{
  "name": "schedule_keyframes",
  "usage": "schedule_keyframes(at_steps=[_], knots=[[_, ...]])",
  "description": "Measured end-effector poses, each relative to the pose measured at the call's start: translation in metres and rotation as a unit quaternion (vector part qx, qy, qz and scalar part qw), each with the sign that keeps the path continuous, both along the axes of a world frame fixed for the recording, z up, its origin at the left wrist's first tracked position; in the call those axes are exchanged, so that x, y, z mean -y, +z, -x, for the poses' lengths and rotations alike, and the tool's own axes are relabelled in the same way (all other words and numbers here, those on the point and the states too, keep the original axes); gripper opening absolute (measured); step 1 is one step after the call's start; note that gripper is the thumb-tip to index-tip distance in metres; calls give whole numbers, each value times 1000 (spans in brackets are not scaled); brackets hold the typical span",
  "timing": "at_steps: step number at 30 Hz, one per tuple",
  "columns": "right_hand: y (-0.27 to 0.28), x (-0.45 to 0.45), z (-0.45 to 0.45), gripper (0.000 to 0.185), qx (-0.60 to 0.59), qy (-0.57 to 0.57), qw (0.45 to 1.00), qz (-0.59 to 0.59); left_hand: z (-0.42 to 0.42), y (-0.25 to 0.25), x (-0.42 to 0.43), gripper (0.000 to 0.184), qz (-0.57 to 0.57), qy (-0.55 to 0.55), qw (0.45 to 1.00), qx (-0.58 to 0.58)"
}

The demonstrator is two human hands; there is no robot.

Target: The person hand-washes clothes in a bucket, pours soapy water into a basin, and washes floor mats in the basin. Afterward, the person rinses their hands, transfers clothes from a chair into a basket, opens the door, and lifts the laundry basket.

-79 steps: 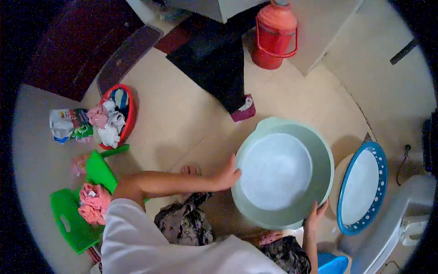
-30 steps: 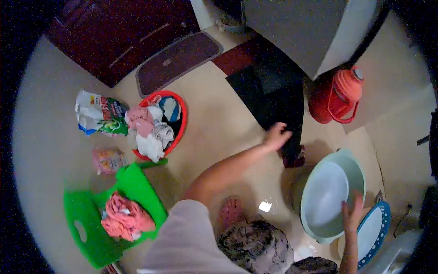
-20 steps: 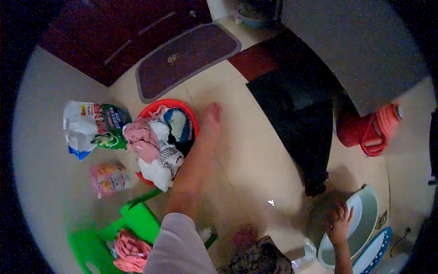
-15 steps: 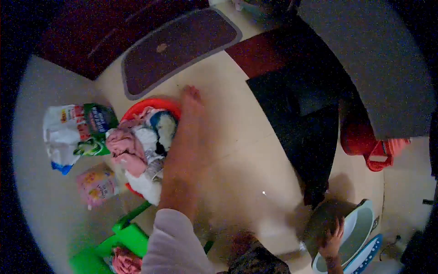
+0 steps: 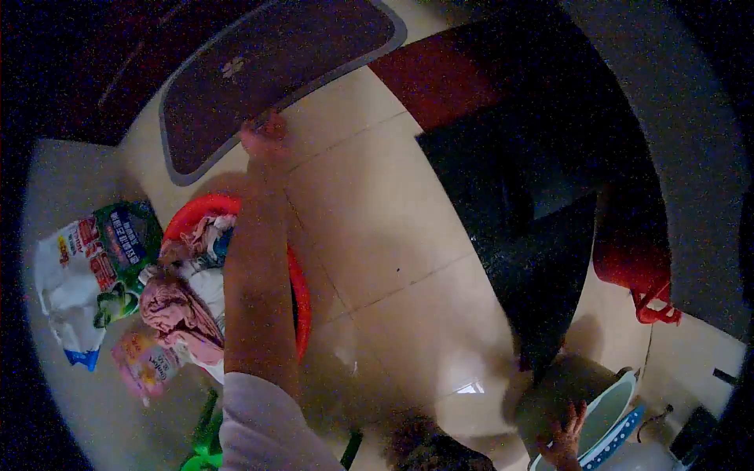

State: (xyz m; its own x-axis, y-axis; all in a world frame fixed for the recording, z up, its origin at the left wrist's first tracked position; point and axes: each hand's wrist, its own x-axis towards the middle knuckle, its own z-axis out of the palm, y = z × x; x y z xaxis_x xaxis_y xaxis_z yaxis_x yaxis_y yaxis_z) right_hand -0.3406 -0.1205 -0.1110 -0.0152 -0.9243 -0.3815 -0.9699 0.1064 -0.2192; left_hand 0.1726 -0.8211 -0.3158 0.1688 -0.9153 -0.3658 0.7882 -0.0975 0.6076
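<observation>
Floor [image 5: 393, 228] — pale, tiled, grey-edged mat [image 5: 275, 71], green basin [image 5: 609, 420]

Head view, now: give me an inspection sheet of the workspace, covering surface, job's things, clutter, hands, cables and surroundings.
Surface: tiled floor, with a bright glint.
Job's things: green basin beside a dotted basin; red basin holding clothes, partly hidden.
Clutter: white-green bag and pink pack by the red basin.
Hands: left hand blurred, seen across the doormat edge, nothing visible in it; right hand at the green basin, grip unclear.
Cables: dark cord at lower right, ends unclear.
Surroundings: black sheet; red jug, partly hidden.
</observation>
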Motion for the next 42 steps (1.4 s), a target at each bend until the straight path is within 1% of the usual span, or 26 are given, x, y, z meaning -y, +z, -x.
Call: schedule_keyframes(at_steps=[1, 3, 5, 6, 7, 9, 10, 12, 15, 16, 18, 19, 21, 22, 24, 25, 26, 27, 28, 30, 31, 33, 35, 37, 39, 42], knots=[[-7, -10, 6, 70, 5, -34, 999, -11, -4, -2, 11, 37, 0, 0, 1000, 0], [3, -2, 3, 71, 10, -21, 1000, -19, -7, -7, 25, 37, -75, 56, 984, -153], [7, -3, 2, 72, 15, -7, 1000, -25, 2, -11, 20, 36, -16, 81, 992, -90], [7, -11, 2, 74, 18, -36, 998, -47, 7, -11, 18, 34, 44, 105, 993, -28], [6, -17, 0, 75, 21, -67, 995, -68, -7, -28, 28, 34, 44, 103, 993, -28], [13, -19, -4, 79, 2, -49, 997, -65, -53, -92, 60, 30, 42, -151, 976, -153], [14, -21, -7, 83, -17, -30, 998, -58, -59, -117, 71, 30, 43, -151, 976, -153], [7, -51, -6, 87, -14, -33, 998, -49, -62, -149, 85, 25, 47, -73, 995, -50], [12, -60, -8, 92, -11, -39, 996, -80, -24, -84, 39, 17, -18, -12, 1000, 8], [16, -54, -10, 95, -10, -43, 992, -116, -27, -89, 38, 17, -20, -12, 1000, 7], [13, -27, -13, 94, -2, -19, 998, -67, -29, -105, 55, 13, 82, -71, 980, 166], [12, -19, -14, 94, 7, 9, 1000, -18, -23, -93, 48, 13, 80, -73, 980, 166], [8, -11, -11, 91, 11, 0, 1000, -25, 0, -28, 11, 10, 14, 52, 996, 66], [9, -8, -6, 88, 16, -3, 999, -32, 3, -18, 2, 10, 11, 54, 996, 67], [8, -2, -7, 82, 11, -26, 997, -67, 3, -9, -6, 9, 128, -14, 992, 14], [7, -1, -8, 77, 6, -51, 993, -103, 3, -13, 1, 9, 130, -13, 991, 14], [5, 0, -10, 77, 5, -51, 993, -103, 2, -24, 17, 7, -12, 62, 995, 76], [2, 2, -13, 74, 10, -68, 993, -97, 1, -36, 32, 6, -152, 133, 970, 136], [-1, 2, -15, 71, 15, -84, 992, -93, -10, -58, 43, 6, -152, 131, 970, 137], [-11, -13, -7, 69, 21, -75, 994, -79, -34, -105, 51, 13, 134, -34, 971, 195], [-14, -15, -6, 68, 25, -64, 996, -61, -17, -85, 46, 13, 137, -33, 971, 194], [-15, -1, -8, 70, 21, -58, 997, -49, 34, -43, 43, 19, -12, 88, 987, 135], [-12, 23, -16, 71, 17, -56, 998, -39, 67, -3, 32, 19, -17, 71, 994, 83], [-4, 37, -25, 48, -24, -37, 996, -75, 95, 18, 14, 19, -23, 50, 998, 29], [-14, 27, -17, 48, -38, -30, 997, -67, 114, 37, -4, 19, -43, 16, 999, -5], [-13, 26, -10, 47, -43, -4, 998, -50, 159, 86, -70, 20, -34, 6, 999, 21]])
